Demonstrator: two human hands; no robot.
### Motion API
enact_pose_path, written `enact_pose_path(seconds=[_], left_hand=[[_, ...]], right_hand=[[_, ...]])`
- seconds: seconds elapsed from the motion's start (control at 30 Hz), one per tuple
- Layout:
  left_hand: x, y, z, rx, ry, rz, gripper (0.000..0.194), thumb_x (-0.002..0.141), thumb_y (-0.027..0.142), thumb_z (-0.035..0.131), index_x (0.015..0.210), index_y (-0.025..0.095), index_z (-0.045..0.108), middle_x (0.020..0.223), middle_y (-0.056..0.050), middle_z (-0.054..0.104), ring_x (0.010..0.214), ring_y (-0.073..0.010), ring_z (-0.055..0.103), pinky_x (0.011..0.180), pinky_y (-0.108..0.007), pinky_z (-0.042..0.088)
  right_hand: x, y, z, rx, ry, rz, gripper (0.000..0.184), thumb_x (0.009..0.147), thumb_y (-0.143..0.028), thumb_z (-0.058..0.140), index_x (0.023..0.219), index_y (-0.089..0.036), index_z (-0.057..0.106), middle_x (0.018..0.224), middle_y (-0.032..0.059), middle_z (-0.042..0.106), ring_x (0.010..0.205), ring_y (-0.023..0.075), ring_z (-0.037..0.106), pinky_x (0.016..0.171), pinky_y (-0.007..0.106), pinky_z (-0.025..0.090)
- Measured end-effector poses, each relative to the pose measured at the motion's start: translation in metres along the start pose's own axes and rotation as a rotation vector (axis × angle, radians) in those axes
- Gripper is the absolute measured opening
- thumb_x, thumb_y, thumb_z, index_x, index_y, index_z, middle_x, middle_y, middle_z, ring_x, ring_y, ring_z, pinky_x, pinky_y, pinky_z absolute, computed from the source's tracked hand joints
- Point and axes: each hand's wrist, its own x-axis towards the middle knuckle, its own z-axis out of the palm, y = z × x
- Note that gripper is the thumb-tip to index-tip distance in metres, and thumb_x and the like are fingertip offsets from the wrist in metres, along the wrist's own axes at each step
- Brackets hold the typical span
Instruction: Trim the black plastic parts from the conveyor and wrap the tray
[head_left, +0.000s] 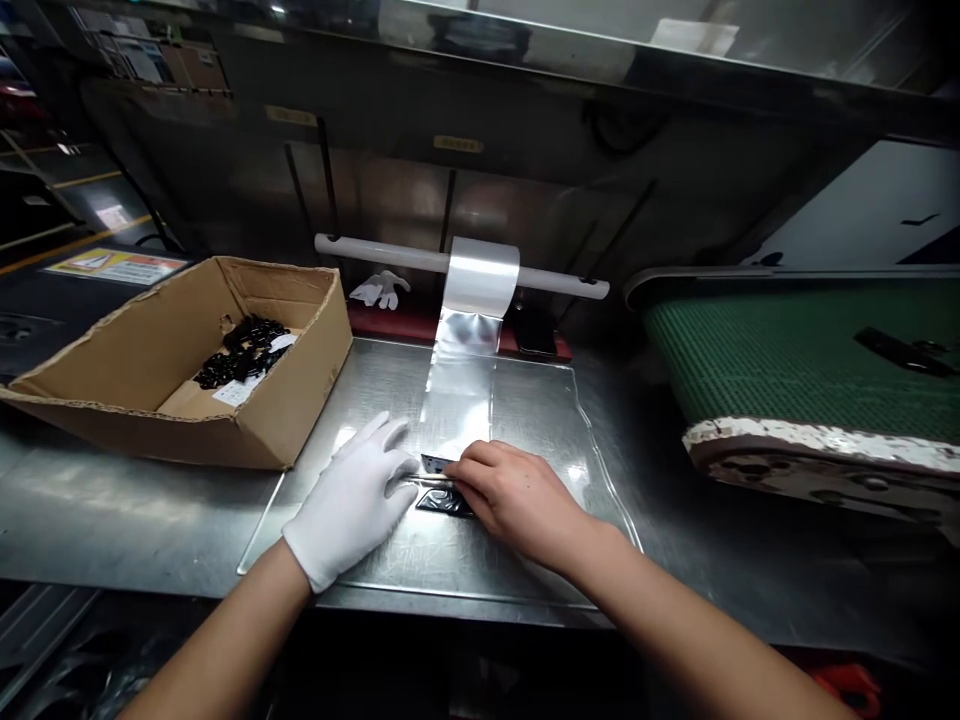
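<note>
My left hand point(356, 505), in a white glove, rests on the clear sheet with its fingers spread. Its thumb and forefinger lie by the left end of a thin metal strip point(429, 477). My bare right hand point(517, 495) has its fingers closed at the other end of that strip; its fingertips are partly hidden. The strip crosses a band of clear plastic film point(461, 385) that runs down from a roll point(484, 275). Just below the strip lies a glossy black piece point(444, 501), seemingly under film, and a small dark printed piece point(433, 463) shows above it.
A cardboard box point(289, 425) with small black parts point(247, 350) stands at left. The roll hangs on a white rod point(390, 252). Behind are a white glove point(382, 290) and a dark phone-like object point(535, 332). To the right runs a green conveyor belt point(787, 350) carrying a black item point(904, 350).
</note>
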Motion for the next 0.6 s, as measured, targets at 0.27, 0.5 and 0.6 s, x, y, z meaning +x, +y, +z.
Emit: enact_pose_path(seconds=[0.27,0.5,0.6], left_hand=[[0.000,0.002,-0.005,0.014,-0.009,0.039,0.015,0.094,0.030,0.063,0.100,0.027,0.077,0.155,-0.008,0.056,0.153,-0.0318,0.039,0.125,-0.053,0.037],[-0.003,0.015,-0.014,0.033,0.031,0.070,0.020,0.097,0.037,0.061,0.100,0.025,0.078,0.135,-0.011,0.067,0.133,-0.0327,0.057,0.113,-0.052,0.047],[-0.001,0.036,-0.016,0.121,-0.062,0.191,0.021,0.099,0.034,0.058,0.105,0.026,0.077,0.113,-0.009,0.072,0.111,-0.0286,0.064,0.099,-0.045,0.053]], right_hand=[[-0.064,0.045,-0.023,-0.035,0.004,0.097,0.023,0.104,-0.022,0.056,0.113,-0.026,0.076,0.103,0.0039,0.072,0.091,0.0211,0.067,0.072,0.031,0.047],[-0.222,0.132,-0.003,-0.035,0.246,0.407,0.028,0.105,-0.040,0.050,0.118,-0.028,0.072,0.117,0.0065,0.072,0.103,0.0242,0.071,0.085,0.037,0.057],[-0.269,0.160,0.025,-0.094,0.434,0.630,0.034,0.102,-0.041,0.047,0.119,-0.026,0.072,0.116,0.0108,0.073,0.105,0.0313,0.071,0.085,0.046,0.058]])
